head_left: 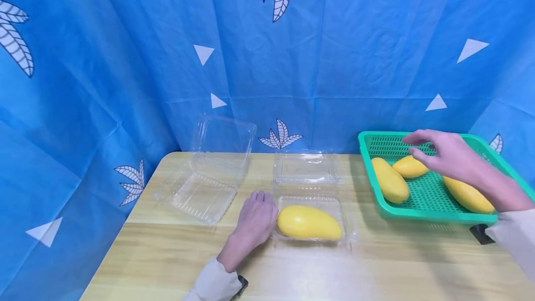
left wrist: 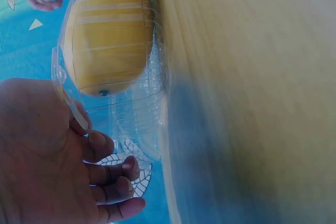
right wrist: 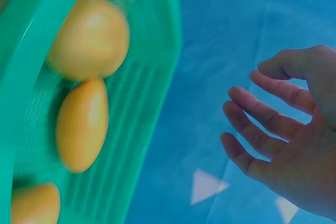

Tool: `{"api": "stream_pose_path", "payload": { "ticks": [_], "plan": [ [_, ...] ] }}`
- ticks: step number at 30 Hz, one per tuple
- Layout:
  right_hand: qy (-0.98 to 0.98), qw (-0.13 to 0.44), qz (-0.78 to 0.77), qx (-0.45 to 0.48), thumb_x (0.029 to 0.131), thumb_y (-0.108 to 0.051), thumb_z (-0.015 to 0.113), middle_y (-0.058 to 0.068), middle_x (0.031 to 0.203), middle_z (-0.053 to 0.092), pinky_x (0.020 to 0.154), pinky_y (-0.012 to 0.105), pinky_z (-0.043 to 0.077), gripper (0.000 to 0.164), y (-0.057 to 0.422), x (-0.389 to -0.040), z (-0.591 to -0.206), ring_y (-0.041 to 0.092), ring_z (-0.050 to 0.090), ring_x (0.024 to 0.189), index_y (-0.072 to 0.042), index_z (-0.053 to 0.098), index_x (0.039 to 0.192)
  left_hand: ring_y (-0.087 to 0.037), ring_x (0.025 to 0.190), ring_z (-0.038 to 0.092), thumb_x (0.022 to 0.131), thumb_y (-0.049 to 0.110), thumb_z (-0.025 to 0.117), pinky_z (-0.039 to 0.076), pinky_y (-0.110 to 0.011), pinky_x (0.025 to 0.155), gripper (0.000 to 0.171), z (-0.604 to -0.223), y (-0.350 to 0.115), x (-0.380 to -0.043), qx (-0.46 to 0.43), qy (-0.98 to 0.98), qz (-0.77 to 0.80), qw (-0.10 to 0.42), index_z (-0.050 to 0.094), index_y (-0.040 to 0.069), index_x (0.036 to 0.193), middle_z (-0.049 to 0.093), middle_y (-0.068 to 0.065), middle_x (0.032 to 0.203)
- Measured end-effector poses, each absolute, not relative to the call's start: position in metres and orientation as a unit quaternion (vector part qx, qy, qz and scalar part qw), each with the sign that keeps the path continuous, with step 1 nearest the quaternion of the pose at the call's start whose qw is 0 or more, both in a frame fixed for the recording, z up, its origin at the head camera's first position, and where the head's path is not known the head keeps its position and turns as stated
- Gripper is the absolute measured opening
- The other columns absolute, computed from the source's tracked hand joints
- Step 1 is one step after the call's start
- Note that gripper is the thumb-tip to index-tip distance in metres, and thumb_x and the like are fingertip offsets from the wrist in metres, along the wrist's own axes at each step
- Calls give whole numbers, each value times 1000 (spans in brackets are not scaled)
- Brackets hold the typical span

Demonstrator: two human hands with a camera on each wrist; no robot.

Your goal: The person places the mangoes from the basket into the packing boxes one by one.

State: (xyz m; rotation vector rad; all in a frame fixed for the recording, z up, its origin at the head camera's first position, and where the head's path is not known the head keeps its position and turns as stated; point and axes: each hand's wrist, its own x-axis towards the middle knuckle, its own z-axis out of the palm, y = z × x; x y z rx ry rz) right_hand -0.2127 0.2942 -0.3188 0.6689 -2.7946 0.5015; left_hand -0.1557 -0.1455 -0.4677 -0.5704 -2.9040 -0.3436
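A yellow mango [head_left: 309, 223] lies in the base of a clear plastic clamshell container [head_left: 309, 201] in front of me, its lid tipped back. At that container's left side, my left hand [head_left: 257, 217] pinches the rim between thumb and index finger; the left wrist view shows the other fingers [left wrist: 113, 190] loosely bent. Over the green basket [head_left: 426, 217] hovers my right hand [head_left: 445, 154], fingers spread and relaxed around nothing. Below it in the basket lie a left mango [head_left: 390, 181], a middle mango [head_left: 410, 166] and a right mango [head_left: 468, 195], partly covered by my forearm.
To the left stands another clear clamshell container [head_left: 205, 196], its lid [head_left: 225, 136] raised at the back. A blue patterned curtain [head_left: 267, 59] hangs along the table's back and left edges. The wooden table [head_left: 167, 264] extends in front of the containers.
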Motion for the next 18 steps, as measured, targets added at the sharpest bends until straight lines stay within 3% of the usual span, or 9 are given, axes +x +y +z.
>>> {"api": "stream_pose_path", "payload": {
  "ticks": [1, 5, 18],
  "plan": [
    [-954, 109, 163, 225, 93, -3, 71, 18, 113, 72, 80, 57, 54, 28, 301, -216, -322, 39, 66, 104, 0, 68, 121, -21, 74, 39, 104, 19, 46, 40, -33, 66, 26, -468, -145, -155, -190, -972, -114, 80, 47, 8, 81, 41, -5, 77],
    [-964, 87, 143, 205, 94, -4, 69, 22, 113, 70, 81, 62, 52, 29, 327, -228, -331, 43, 66, 104, 3, 67, 122, -21, 76, 41, 104, 20, 46, 41, -34, 68, 24, -469, -145, -155, -187, -973, -115, 75, 50, 6, 84, 42, -5, 79],
    [-983, -49, 101, 148, 95, -11, 70, 22, 95, 72, 71, 55, 56, 32, 398, -262, -349, 38, 70, 84, 12, 64, 116, -21, 76, 38, 105, 19, 45, 37, -32, 67, 23, -469, -147, -151, -188, -972, -119, 79, 47, 9, 84, 39, -3, 78]
  ]
}}
